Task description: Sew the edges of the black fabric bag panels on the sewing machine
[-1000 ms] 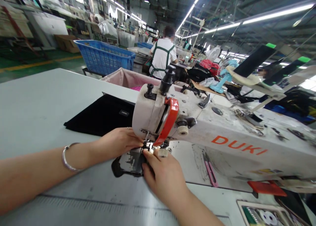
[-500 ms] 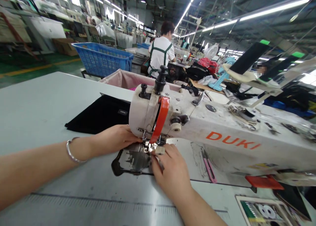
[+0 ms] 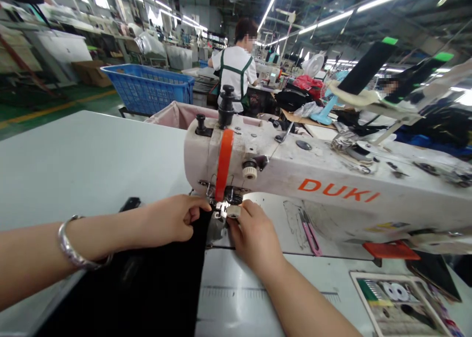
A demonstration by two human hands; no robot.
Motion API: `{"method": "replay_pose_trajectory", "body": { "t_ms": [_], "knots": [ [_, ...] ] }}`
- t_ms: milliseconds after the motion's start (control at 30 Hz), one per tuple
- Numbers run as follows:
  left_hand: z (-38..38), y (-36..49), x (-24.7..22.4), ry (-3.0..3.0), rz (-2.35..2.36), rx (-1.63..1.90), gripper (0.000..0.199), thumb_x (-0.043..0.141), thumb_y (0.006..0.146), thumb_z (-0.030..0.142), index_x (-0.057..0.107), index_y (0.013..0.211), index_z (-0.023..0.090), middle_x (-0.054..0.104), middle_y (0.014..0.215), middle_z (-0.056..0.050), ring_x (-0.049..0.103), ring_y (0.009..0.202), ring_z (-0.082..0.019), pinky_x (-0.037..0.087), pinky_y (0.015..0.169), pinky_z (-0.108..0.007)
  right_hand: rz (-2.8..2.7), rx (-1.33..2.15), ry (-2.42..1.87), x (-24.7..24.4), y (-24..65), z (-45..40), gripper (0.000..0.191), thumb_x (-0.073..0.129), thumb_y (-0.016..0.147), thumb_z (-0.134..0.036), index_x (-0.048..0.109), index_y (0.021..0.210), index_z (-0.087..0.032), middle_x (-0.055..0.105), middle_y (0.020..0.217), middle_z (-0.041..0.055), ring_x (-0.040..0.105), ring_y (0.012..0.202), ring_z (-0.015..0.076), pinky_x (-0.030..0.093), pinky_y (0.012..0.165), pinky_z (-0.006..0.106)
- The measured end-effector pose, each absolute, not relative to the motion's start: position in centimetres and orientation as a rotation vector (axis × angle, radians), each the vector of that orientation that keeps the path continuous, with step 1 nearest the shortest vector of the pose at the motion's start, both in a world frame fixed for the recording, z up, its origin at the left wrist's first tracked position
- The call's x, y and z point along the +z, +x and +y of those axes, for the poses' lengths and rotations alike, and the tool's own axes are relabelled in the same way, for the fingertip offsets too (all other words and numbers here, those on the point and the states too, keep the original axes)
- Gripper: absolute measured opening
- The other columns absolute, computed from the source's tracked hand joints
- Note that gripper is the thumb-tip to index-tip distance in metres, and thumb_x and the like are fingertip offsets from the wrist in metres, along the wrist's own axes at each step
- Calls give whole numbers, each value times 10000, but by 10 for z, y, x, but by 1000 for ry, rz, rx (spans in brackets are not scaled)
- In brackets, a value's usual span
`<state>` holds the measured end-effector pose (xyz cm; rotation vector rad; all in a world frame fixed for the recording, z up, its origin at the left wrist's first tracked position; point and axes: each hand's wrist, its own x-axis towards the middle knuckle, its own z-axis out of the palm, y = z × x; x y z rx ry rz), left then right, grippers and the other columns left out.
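Observation:
My left hand (image 3: 175,220) lies on black fabric (image 3: 162,283) left of the needle, its index finger stretched towards the presser foot (image 3: 219,210) and the other fingers curled in. The fabric spreads from the foot down over the table's front edge. A dark buckle-like piece (image 3: 130,204) shows behind my wrist. My right hand (image 3: 256,234) is closed beside the foot, thumb and fingers around a small cream block (image 3: 233,211); the fingertips are partly hidden. Above both hands is the white sewing machine (image 3: 280,165) with its orange guard (image 3: 224,165).
Pink thread snips (image 3: 311,234) lie on the machine bed. A tray of bobbins (image 3: 398,295) is set into the table at right. Behind the machine stand a pink fabric bin (image 3: 173,115) and a blue basket (image 3: 147,89). Farther back a person (image 3: 236,67) faces away.
The black fabric has come from behind the machine head to the front left, with its edge at the presser foot. My left fingers have curled in. My right hand stays by the foot.

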<state>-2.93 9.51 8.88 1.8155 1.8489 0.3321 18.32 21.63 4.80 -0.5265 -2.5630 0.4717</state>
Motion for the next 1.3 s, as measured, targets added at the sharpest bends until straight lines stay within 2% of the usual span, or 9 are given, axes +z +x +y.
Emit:
{"method": "replay_pose_trajectory", "body": {
  "t_ms": [133, 233, 433, 833, 967, 1033, 1067, 1133, 1300],
  "knots": [
    [92, -30, 88, 1636, 1767, 476, 645, 471, 692, 164, 635, 1315, 166, 545, 696, 36, 581, 606, -161, 428, 521, -222, -2616, 531, -148, 50, 188, 209, 356, 514, 933, -78, 710, 1218, -162, 729, 1198, 105, 610, 1063, 254, 511, 919, 397],
    [94, -34, 94, 1705, 1714, 537, 570, 445, 727, 151, 713, 1226, 213, 677, 749, 17, 663, 687, -187, 504, 609, -237, -2701, 511, -81, 52, 188, 198, 403, 542, 972, -151, 663, 1355, -182, 678, 1422, 63, 605, 1168, 265, 486, 992, 453],
    [97, -25, 102, 1997, 1803, 442, 479, 457, 754, 80, 765, 1076, 256, 787, 1008, -2, 741, 940, -224, 566, 927, -306, -2765, 499, -216, 56, 187, 188, 320, 556, 1037, -263, 695, 1314, -186, 708, 1378, 49, 601, 1146, 284, 475, 984, 468],
    [102, 2, 94, 2158, 1956, 130, 327, 520, 785, 27, 728, 1015, 134, 749, 989, -111, 723, 960, -294, 548, 973, -437, -2795, 504, -212, 52, 190, 191, 431, 675, 985, -353, 646, 1379, -182, 671, 1416, 82, 581, 1168, 310, 486, 989, 501],
    [83, 0, 94, 2210, 1972, 263, 253, 542, 978, 248, 734, 1130, 184, 722, 1169, -125, 679, 1147, -325, 519, 1072, -503, -2760, 524, -114, 56, 192, 190, 235, 637, 1007, -300, 713, 1202, -192, 707, 1329, 79, 587, 1236, 284, 496, 1041, 462],
    [54, 5, 84, 2290, 1980, 309, 494, 610, 987, 510, 650, 1379, 211, 641, 1418, -140, 605, 1317, -350, 506, 1112, -503, -2771, 559, -47, 58, 201, 181, 145, 640, 990, -258, 721, 1092, -194, 724, 1277, 62, 554, 1339, 269, 469, 1130, 425],
    [35, 11, 77, 2360, 2007, 328, 764, 653, 929, 622, 512, 1533, 176, 545, 1546, -171, 554, 1390, -364, 498, 1128, -490, -2784, 567, -22, 57, 207, 174, 123, 660, 973, -252, 716, 1067, -196, 726, 1274, 53, 521, 1397, 270, 436, 1184, 419],
    [-3, 27, 61, 2519, 2024, 433, 1015, 621, 878, 713, 294, 1658, 151, 428, 1645, -167, 463, 1482, -357, 424, 1204, -475, -2778, 521, 30, 50, 221, 155, 130, 701, 957, -286, 710, 1059, -207, 729, 1297, 38, 471, 1468, 285, 381, 1252, 433],
    [-58, 69, 42, 2525, 2052, 219, 843, 652, 903, 467, 337, 1652, 243, 414, 1664, -73, 326, 1574, -292, 55, 1354, -443, -2577, 339, -93, 12, 250, 102, 123, 654, 1028, -262, 724, 1120, -219, 717, 1374, 64, 541, 1435, 258, 437, 1221, 446]
  ]
}}
